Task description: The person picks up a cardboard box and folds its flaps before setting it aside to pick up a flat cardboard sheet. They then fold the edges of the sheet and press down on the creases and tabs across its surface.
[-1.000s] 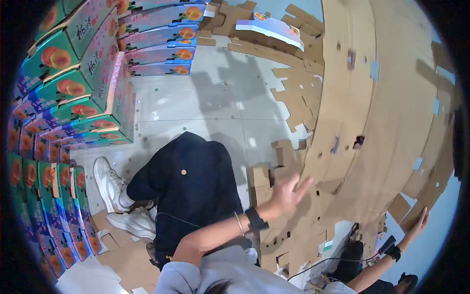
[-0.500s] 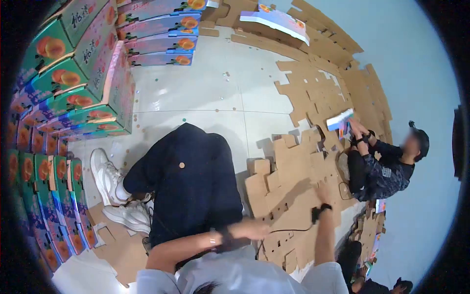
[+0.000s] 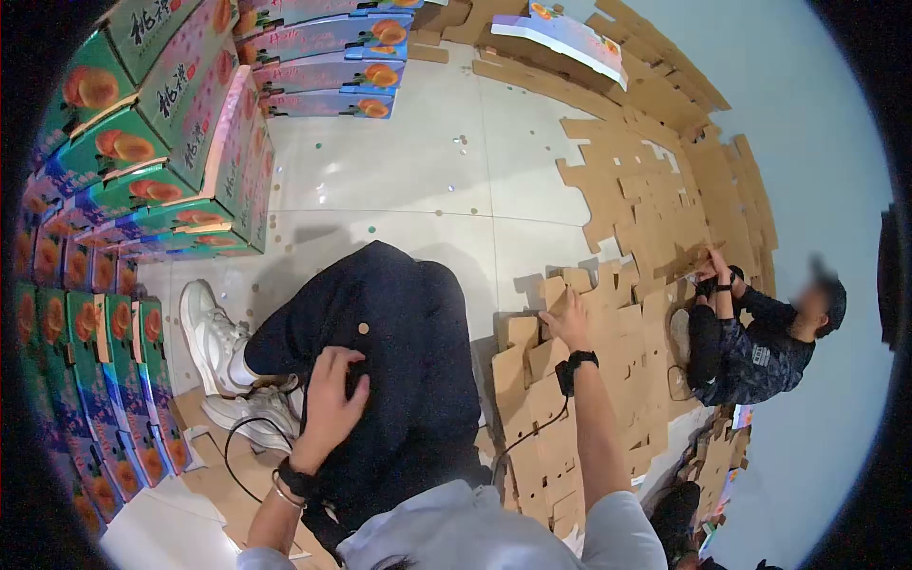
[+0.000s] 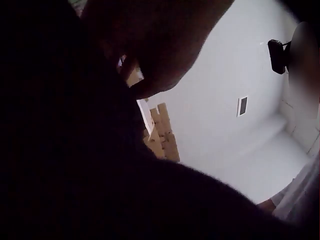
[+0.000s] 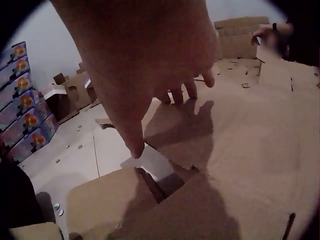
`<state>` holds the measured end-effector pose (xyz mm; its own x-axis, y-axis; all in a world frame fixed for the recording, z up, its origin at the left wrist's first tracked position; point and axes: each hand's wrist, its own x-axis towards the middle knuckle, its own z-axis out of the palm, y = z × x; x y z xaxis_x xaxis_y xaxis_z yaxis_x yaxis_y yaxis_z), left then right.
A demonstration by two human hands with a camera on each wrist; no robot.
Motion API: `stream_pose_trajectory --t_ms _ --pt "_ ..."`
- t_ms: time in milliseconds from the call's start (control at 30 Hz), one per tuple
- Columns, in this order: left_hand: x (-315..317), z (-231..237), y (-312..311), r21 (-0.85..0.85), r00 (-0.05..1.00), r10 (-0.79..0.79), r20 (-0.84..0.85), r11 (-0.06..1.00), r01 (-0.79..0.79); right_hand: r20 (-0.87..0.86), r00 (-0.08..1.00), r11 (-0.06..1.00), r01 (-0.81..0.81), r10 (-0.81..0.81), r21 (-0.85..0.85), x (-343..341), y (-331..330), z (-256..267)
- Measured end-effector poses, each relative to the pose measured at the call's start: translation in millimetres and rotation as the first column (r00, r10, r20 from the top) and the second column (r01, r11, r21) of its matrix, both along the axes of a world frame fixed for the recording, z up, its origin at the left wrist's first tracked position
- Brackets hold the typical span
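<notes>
L hand (image 3: 332,399) moved back over dark trousers (image 3: 413,351) since prev. frame; R hand (image 3: 572,328) brought to edge of cardboard stack (image 3: 619,356). L fingers relaxed, nothing held; R fingers spread, nothing gripped, contact w/ stack unclear. Step, prob.: stack being reached for; next, edge to be pinched & lifted. Stack laid on tiled floor (image 3: 408,171); printed boxes (image 3: 176,142) piled L; 2nd person (image 3: 755,356) seen beyond, nr. pale wall (image 3: 836,161).

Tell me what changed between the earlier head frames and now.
The large raised cardboard sheet has been let go and no longer blocks the view. The left hand moved left, over the dark trousers; the right hand moved left, over the flattened cardboard. The stacked peach boxes stayed put.
</notes>
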<state>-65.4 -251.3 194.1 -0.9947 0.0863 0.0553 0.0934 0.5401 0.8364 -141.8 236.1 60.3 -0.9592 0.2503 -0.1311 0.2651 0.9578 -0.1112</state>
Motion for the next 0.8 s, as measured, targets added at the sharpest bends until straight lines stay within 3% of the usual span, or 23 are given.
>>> stream_pose_trajectory --t_ms 33,167,233,367,433,500,567,600,733,800 --pt "-4.0 -2.0 3.7 -0.098 0.997 -0.016 -0.077 0.995 0.008 0.038 0.999 0.998 -0.012 0.010 0.067 -6.2 -2.5 -0.5" --pt "-18.8 -23.0 3.9 0.001 0.999 -0.007 0.052 1.000 0.007 0.190 0.982 0.995 -0.004 -0.014 0.095 -18.0 10.2 21.7" --pt "-23.7 -26.7 9.4 -0.059 0.999 0.031 0.035 0.998 -0.029 -0.051 0.998 0.990 -0.033 0.040 0.137 -15.0 35.8 31.8" --pt "-31.9 -33.4 13.7 -0.111 0.999 0.042 0.015 0.993 -0.040 -0.084 0.993 0.995 0.083 -0.078 0.063 -23.1 59.5 65.5" --pt "-34.1 -32.8 11.6 -0.093 0.998 0.034 0.045 0.995 -0.030 0.140 0.974 0.983 0.168 -0.178 0.077 -34.9 54.4 67.6" --pt "-34.4 -30.8 10.9 -0.079 0.999 0.037 0.028 0.996 -0.035 0.224 0.960 0.985 0.158 -0.168 0.064 -47.8 79.4 27.0" --pt "-34.0 -30.4 13.4 -0.124 0.999 0.047 0.017 0.991 -0.045 0.255 0.963 0.987 0.121 -0.091 -0.104 -56.5 94.4 -1.4" --pt "-35.1 -29.5 14.4 -0.121 0.998 0.052 0.020 0.991 -0.049 0.267 0.956 0.993 0.117 -0.121 0.032 -59.5 89.4 -12.0" --pt "-35.4 -29.9 14.8 -0.132 0.999 0.052 0.015 0.990 -0.050 0.312 0.945 0.991 0.120 -0.096 -0.060 -64.2 88.6 -28.6" --pt "-38.2 -30.9 15.9 -0.129 0.999 0.048 0.003 0.990 -0.048 0.329 0.936 0.992 0.121 -0.125 0.033 -66.7 84.9 -29.9"
